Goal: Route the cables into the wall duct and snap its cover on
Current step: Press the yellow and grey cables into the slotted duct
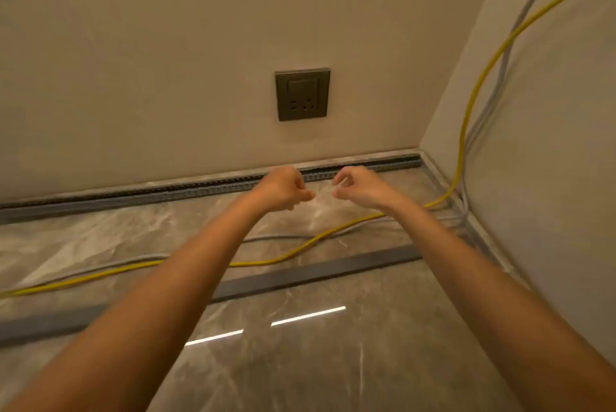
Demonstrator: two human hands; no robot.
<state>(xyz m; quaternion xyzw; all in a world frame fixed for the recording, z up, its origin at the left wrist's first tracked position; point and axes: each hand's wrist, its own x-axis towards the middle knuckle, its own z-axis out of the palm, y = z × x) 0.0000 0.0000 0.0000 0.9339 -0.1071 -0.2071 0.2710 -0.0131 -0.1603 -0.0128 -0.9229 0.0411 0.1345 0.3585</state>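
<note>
Barely started: both cables still lie loose on the floor and the duct stands open.

My left hand (pixel 286 187) and right hand (pixel 355 185) hover close together just in front of the slotted duct (pixel 200 190) at the wall's foot, fingers curled nearly closed; whether they pinch something small I cannot tell. Neither the yellow cable (pixel 300 250) nor the grey cable (pixel 273 238) is in the duct yet; they trail across the marble floor (pixel 316 361). Its dark cover strip (pixel 316 270) lies nearer me, unfitted. Routing and snapping both remain.
</note>
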